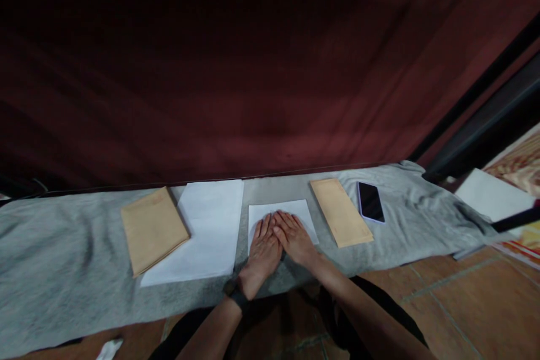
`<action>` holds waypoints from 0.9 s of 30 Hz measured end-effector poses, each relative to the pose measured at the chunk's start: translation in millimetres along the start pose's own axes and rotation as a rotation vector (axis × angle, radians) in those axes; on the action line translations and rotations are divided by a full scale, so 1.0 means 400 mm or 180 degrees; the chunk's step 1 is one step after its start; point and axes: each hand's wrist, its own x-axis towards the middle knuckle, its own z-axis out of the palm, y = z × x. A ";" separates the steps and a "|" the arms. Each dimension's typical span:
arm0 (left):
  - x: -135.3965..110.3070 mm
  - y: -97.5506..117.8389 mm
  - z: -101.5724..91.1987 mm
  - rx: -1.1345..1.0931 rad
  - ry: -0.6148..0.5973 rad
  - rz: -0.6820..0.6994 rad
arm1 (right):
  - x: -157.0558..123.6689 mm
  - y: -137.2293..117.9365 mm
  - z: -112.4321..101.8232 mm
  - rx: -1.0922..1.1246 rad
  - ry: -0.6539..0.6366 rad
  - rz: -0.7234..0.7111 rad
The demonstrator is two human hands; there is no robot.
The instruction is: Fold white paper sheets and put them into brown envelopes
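Grey cloth (76,242) carries white paper (301,212), seemingly folded already, under the left hand (265,244) and right hand (296,240), both flat with grip released; larger white sheets (215,230) lie unfolded to its left.

It's smooth, matt paper on the sheet (302,211) and the pages (215,219); matt paper too, packet (154,230) and envelope (341,214) alike! Glossy, smooth-fronted, that phone (370,202); soft-looking, matt cloth (63,253), rumpled; dull tile across the floor (472,304).

A dark watch (234,291) circles the left wrist (250,282), both forearms (213,327) are bare, and black clothing (185,335) covers the legs.
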 end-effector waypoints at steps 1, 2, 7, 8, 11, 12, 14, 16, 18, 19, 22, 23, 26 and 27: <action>0.004 -0.005 -0.001 0.0002 0.0016 -0.0013 | 0.002 0.004 0.004 -0.0052 0.0011 0.0023; 0.009 -0.011 -0.004 0.0013 0.0040 -0.0046 | 0.004 0.009 0.005 -0.0116 0.0030 0.0062; 0.036 -0.037 -0.018 0.0254 0.0122 -0.0344 | 0.017 0.047 -0.003 -0.0539 0.0197 0.0328; 0.040 -0.040 -0.020 0.0345 0.0104 -0.0420 | 0.018 0.056 -0.003 -0.0623 0.0246 0.0387; 0.048 -0.048 -0.023 0.0641 0.0033 -0.0609 | 0.015 0.079 0.001 -0.0858 0.0384 0.0579; 0.050 -0.050 -0.024 0.0723 0.0021 -0.0646 | 0.012 0.086 0.002 -0.0922 0.0427 0.0641; 0.051 -0.054 -0.027 0.0842 0.0032 -0.0724 | 0.005 0.097 0.002 -0.1014 0.0502 0.0744; 0.049 -0.054 -0.029 0.0909 0.0119 -0.0858 | -0.005 0.100 -0.002 -0.1044 0.0565 0.0815; 0.041 -0.045 -0.028 0.0890 0.0278 -0.0870 | -0.017 0.094 -0.007 -0.1018 0.0600 0.0806; 0.035 -0.037 -0.025 0.0842 0.0363 -0.0796 | -0.024 0.087 -0.010 -0.0985 0.0600 0.0755; 0.005 -0.004 -0.008 0.0603 0.0467 -0.0349 | -0.053 0.054 -0.010 -0.0819 0.0504 0.0411; -0.007 0.007 0.000 0.0530 0.0447 -0.0212 | -0.064 0.041 -0.008 -0.0751 0.0451 0.0271; -0.039 0.027 0.017 0.0421 0.0348 0.0043 | -0.099 0.016 0.002 -0.0605 0.0303 -0.0011; -0.047 0.027 0.020 0.0413 0.0327 0.0077 | -0.109 0.014 0.005 -0.0593 0.0266 -0.0043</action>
